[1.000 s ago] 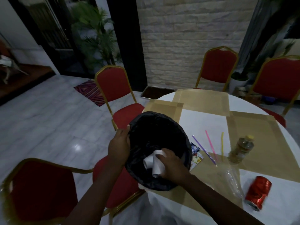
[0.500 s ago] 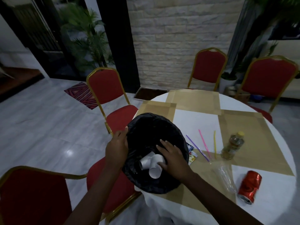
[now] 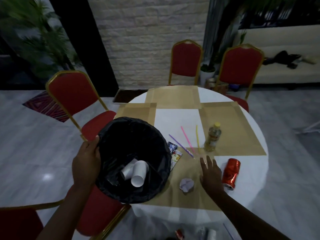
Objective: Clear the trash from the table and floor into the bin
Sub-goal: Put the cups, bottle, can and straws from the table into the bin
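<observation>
I am looking down at the round white-clothed surface with tan paper mats on it. My left hand is gripping the rim of the round bin lined with a black plastic bag, fingers wrapped tight on its left edge; the bin is sitting at the surface's near-left edge. Two white paper cups are lying inside it. My right hand is hovering flat over the mat with fingers spread apart, holding nothing. A crumpled pale paper ball is lying just left of that hand, and a crushed red metal can is lying just right of it. Farther back, three thin plastic straws are lying beside an upright yellow-capped plastic bottle. A printed wrapper is touching the bin's right side.
</observation>
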Demonstrator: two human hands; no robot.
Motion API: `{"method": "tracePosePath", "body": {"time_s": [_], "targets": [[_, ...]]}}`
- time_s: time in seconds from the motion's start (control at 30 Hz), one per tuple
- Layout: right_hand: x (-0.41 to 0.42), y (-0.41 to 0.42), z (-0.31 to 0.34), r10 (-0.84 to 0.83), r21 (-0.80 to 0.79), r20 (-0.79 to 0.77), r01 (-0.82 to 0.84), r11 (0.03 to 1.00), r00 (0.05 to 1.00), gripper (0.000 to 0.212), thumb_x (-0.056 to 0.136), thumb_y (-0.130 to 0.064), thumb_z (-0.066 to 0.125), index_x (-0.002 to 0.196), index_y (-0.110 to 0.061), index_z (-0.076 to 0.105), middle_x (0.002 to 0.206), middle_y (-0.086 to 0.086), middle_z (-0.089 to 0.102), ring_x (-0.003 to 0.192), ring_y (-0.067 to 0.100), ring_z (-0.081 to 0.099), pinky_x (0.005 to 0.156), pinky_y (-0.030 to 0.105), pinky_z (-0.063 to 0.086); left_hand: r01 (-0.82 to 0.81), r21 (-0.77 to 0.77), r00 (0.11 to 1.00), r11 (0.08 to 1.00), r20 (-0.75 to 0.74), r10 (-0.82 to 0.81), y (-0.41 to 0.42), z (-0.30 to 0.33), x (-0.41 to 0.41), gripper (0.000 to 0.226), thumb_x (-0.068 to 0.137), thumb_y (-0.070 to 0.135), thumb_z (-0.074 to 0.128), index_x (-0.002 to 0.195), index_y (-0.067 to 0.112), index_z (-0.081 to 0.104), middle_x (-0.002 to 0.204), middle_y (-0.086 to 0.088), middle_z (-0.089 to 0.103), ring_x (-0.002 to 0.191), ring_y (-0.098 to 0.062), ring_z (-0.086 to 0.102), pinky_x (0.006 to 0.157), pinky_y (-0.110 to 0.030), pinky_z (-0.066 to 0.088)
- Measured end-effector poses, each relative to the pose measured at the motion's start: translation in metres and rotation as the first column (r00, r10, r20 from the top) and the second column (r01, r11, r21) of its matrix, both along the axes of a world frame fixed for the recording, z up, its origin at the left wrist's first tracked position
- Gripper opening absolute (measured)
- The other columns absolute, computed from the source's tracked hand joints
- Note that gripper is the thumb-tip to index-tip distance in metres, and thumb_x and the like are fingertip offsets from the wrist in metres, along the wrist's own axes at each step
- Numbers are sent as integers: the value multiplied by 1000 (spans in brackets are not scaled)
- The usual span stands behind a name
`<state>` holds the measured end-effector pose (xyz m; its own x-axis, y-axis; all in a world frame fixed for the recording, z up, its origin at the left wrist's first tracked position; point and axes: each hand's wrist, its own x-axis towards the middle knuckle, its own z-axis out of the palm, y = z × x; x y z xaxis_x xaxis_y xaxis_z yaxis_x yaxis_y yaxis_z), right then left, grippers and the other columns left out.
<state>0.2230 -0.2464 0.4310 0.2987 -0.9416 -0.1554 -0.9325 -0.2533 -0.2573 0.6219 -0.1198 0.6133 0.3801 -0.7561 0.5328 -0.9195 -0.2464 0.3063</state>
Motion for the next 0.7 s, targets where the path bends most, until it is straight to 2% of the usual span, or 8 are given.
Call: {"method": "tracePosePath", "body": {"time_s": [0.07, 0.13, 0.27, 0.37, 0.43, 0.57, 0.7], "targets": [[-9, -6, -14, -40, 40, -14, 40, 998, 999, 99, 56, -2, 78, 142, -12, 31, 137, 29, 44, 113, 48, 52, 73, 49, 53, 3, -2, 1000, 1000, 3, -3, 0, 0, 0, 41, 86, -4, 61, 125, 7, 60, 97, -19, 63, 75, -34, 62, 54, -39, 50], [-13, -9, -18, -89, 19, 19, 88, 996, 996, 91, 69, 3, 69, 147, -14, 25, 141, 31, 38, 105, 43, 58, 69, 45, 55, 1, -5, 1000, 1000, -2, -1, -1, 1, -2, 41, 86, -5, 60, 126, 6, 59, 97, -19, 63, 76, -34, 62, 55, -39, 50], [-12, -10, -22, -79, -70, 58, 83, 994, 995, 84, 82, 3, 56, 150, -20, 12, 150, 27, 23, 114, 38, 53, 76, 43, 52, -5, -3, 1000, 1000, -14, 5, 0, 0, -3, 43, 86, -4, 60, 128, 8, 58, 95, -17, 63, 76, -30, 61, 56, -36, 49], [-7, -6, -20, -88, -49, 145, 96, 994, 985, 94, 78, 3, 62, 150, -24, 9, 149, 24, 26, 120, 40, 47, 81, 44, 52, -5, -13, 1000, 1000, -26, 5, 1, 0, -5, 43, 86, -4, 60, 127, 8, 58, 95, -16, 63, 76, -29, 61, 56, -35, 49], [2, -3, -7, -85, -71, 284, 109, 992, 955, 98, 71, 5, 68, 150, -21, 15, 146, 23, 31, 123, 40, 44, 89, 44, 49, -2, -22, 1000, 1000, -32, 1, -1, 1, -6, 43, 86, -5, 61, 127, 8, 59, 94, -16, 63, 74, -29, 61, 55, -35, 49], [34, 6, 50, 71, -270, 502, 78, 960, 862, 94, 68, 7, 71, 147, -9, 23, 144, 22, 35, 130, 35, 34, 103, 45, 37, -5, -14, 999, 1000, -49, 5, -2, 1, -5, 43, 86, -5, 60, 126, 10, 59, 91, -13, 62, 71, -27, 61, 53, -36, 51], [74, 23, 110, 301, -400, 548, -71, 914, 781, 84, 78, -2, 67, 147, -14, 22, 149, 14, 30, 137, 27, 28, 109, 37, 30, -12, -6, 998, 1000, -55, 11, -3, -2, -3, 46, 86, -4, 59, 129, 12, 58, 88, -11, 60, 67, -24, 58, 51, -35, 50]]}}
